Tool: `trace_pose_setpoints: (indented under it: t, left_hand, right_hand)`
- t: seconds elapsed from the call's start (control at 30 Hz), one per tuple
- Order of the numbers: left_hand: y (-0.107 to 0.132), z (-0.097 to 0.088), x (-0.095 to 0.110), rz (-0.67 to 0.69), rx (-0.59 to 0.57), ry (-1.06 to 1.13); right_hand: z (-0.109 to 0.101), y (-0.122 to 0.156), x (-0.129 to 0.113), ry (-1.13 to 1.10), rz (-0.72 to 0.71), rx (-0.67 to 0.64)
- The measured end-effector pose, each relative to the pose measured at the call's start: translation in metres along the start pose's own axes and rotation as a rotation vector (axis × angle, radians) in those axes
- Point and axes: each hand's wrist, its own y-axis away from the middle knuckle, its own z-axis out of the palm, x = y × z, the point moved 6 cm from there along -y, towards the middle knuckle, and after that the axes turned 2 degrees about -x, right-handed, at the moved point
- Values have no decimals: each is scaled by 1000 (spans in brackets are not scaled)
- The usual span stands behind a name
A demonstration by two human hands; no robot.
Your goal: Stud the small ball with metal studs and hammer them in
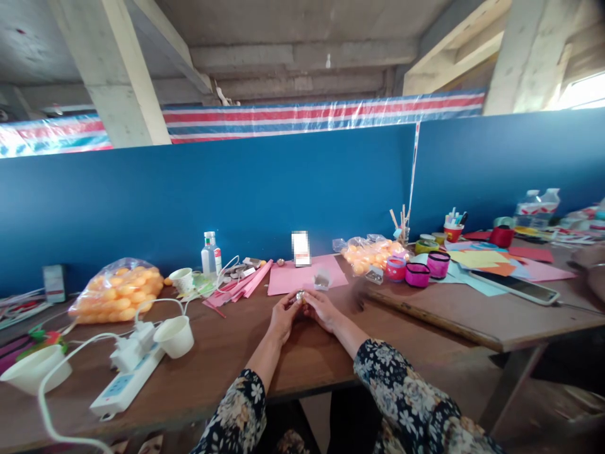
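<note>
My left hand [284, 315] and my right hand [322, 309] meet above the brown table. Between their fingertips is a small shiny metallic ball [300, 296], pale gold in colour; its detail is too small to make out. Just beyond my hands lies a pink sheet [293, 277]. On that sheet rests a small clear plastic packet [322, 280], and at its far edge stands a phone-like upright thing [301, 249] with a blurred face. Another small round ball [280, 262] sits near the sheet's back left corner.
Bags of orange balls lie left [118, 293] and right [371, 255]. A white power strip [127, 381] with plugs and cables is at the near left, beside a white cup [174, 337]. Pink and red tape rolls, papers and a phone [515, 289] occupy the right. A blue partition [255, 189] rises behind.
</note>
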Motion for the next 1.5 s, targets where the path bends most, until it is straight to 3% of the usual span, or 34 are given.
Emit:
trace_pose_setpoints:
  t: [0.3,0.53,0.73,0.93,1.27,1.5]
  left_hand:
    - [3,1,5,71,-3,-114]
    - [2,1,4,14,29,-18]
    - [3,3,3,-9,43,23]
    - [-1,-4,0,-12,76,46]
    - [-1,-3,-3,-45,62,56]
    - [-3,-3,-5,-26,18,51]
  right_hand:
    - [-9,-2,4,-56,17,102]
    - [-8,-2,5,-26,52,50]
    - [-15,-3,6,-3,-18,164]
    - [-10,-2,5,60,-38,85]
    - [-15,-4,7,78,-30,175]
    - [-13,-1,1,120,-41,165]
